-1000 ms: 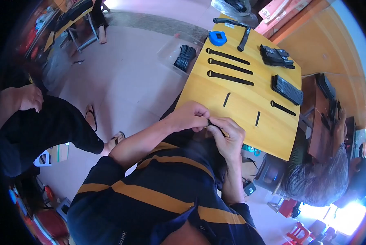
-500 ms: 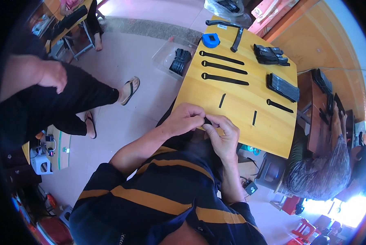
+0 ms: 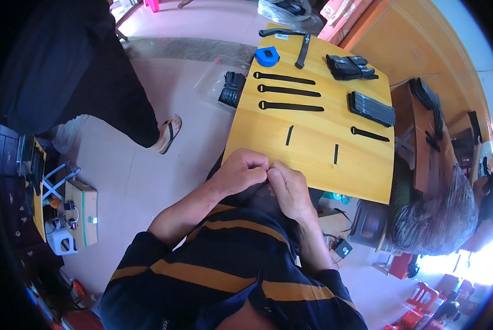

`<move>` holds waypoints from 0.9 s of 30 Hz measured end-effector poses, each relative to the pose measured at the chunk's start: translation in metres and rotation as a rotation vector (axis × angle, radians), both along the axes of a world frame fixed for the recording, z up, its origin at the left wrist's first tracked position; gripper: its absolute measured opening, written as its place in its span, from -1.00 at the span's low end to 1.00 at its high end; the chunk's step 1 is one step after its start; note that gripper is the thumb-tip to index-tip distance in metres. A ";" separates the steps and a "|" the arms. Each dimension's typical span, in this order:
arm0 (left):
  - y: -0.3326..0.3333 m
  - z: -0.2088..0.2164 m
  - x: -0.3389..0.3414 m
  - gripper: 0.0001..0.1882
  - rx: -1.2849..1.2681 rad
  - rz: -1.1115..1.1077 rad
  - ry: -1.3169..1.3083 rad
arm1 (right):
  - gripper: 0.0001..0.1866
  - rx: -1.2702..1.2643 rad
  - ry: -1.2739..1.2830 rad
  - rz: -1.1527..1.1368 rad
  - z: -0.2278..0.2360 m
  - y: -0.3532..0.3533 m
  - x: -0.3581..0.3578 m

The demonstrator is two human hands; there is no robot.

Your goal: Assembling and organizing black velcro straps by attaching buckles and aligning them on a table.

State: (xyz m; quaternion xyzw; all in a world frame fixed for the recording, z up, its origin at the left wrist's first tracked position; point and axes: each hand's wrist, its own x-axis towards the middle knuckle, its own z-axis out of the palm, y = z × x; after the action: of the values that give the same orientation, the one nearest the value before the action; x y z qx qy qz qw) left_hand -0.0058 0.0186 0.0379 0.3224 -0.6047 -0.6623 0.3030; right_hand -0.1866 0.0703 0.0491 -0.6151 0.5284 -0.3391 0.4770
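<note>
My left hand and my right hand meet at the table's near edge, fingers pinched and almost touching. Between them is a small black strap, mostly hidden by the fingers now; a bit of it showed half a second ago. Beyond my hands, two short black strips lie apart on the yellow table. Farther off, three black straps with looped ends lie in a row, and a single black strap lies to the right, near a stacked bundle of straps.
A blue tape measure, a long dark strap and a black bundle occupy the far side. A clear bin with black straps stands left of the table. Someone in dark trousers stands left; another person sits right.
My hands have shifted slightly left in the picture, and the black piece between the fingers has gone out of sight. The person at left has moved; their hand no longer shows. The view has shifted a little.
</note>
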 end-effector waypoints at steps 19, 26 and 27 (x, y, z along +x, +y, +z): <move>-0.031 0.006 0.098 -0.91 0.353 0.518 1.229 | -0.71 -0.306 -0.693 -1.153 -0.024 0.041 -0.223; -0.030 0.012 0.200 -0.90 0.072 0.566 1.194 | -0.68 -0.429 -0.322 -1.560 -0.028 0.108 -0.302; -0.031 0.011 0.197 -0.91 0.086 0.515 1.183 | -0.65 -0.429 -0.099 -1.574 -0.024 0.110 -0.305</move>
State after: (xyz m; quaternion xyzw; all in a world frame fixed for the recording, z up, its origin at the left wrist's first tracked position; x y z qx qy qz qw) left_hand 0.1910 -0.0127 0.0484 0.0494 -0.2117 -0.6579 0.7211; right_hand -0.4920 0.1807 0.0248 -0.1261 0.7077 -0.6951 -0.0062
